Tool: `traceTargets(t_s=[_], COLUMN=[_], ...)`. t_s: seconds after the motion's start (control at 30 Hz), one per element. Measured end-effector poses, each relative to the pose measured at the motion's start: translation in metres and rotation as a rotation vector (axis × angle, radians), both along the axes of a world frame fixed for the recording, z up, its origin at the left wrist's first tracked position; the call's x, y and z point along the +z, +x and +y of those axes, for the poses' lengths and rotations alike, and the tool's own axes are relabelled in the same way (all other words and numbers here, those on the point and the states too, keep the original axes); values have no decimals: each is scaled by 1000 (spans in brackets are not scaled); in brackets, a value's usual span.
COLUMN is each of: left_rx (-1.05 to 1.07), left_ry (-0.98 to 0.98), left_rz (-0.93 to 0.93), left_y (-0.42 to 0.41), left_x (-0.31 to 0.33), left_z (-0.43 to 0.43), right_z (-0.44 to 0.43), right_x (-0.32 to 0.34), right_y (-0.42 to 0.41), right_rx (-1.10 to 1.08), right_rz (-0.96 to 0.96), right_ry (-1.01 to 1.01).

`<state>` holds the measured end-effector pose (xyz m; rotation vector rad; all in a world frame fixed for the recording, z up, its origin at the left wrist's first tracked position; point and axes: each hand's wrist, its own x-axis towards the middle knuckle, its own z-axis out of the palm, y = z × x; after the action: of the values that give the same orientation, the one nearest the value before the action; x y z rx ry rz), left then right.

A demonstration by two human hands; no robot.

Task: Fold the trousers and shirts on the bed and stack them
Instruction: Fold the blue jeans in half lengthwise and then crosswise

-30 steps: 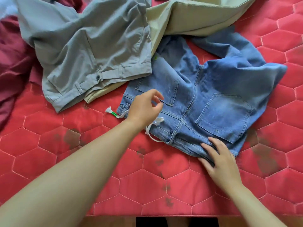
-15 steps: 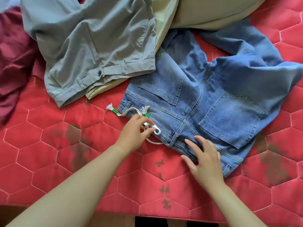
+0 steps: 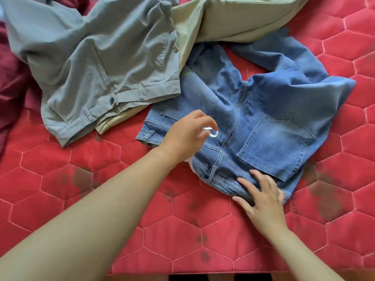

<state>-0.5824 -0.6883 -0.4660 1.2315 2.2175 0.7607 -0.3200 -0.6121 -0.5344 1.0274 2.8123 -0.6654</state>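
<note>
The jeans [image 3: 263, 110] lie back-side up on the red quilted bed [image 3: 60, 179], waistband toward the person, legs running away under the beige trousers [image 3: 233, 19]. The left hand [image 3: 188, 134] hovers over the left back pocket, fingers curled, thumb and forefinger pinching a loop of white cord [image 3: 213, 134]. The right hand [image 3: 261, 197] lies flat with fingers spread and straight, pressing on the waistband at its near right corner. Grey trousers [image 3: 101, 67] sit crumpled to the left, overlapping the beige pair, just beside the jeans. A maroon cloth [image 3: 10, 78] bunches at the far left edge.
</note>
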Motion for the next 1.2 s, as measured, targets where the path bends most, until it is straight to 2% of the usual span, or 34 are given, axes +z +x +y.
traceTargets(t_s=[0.1,0.27,0.37,0.43,0.53,0.7,0.87,0.93,1.07,1.2], left_rx=[6,244,304,368,451,396,281,221,118,189], left_ry=[-301,-142,-141,-172,-233,-361,-369,-374,-333,-239], left_rz=[38,181,292,271,140,240,217,192,101,103], left_y=[-9,-13,-14,-17,-15,-4,-11,-1,50,68], left_x=[-22,-32,-37,-44,-55,-61,-61,-56,-47,-46], left_z=[-25,-78,-88,-85,-75,-76,-87,-95,-120,-130], right_z=[5,-5,-13,-18,-26,-33,-8,11,35,23], right_x=[-1,-4,-3,-2,-4,-6,3,12,25,19], right_y=[2,3,-1,-3,0,6,15,26,57,72], right_rx=[22,-60,-146,-247,-431,-437,-281,-270,-347,-279], right_rz=[1,84,139,127,65,74,233,276,255,235], right_ry=[-20,-8,39,83,85,40,-17,20,83,39])
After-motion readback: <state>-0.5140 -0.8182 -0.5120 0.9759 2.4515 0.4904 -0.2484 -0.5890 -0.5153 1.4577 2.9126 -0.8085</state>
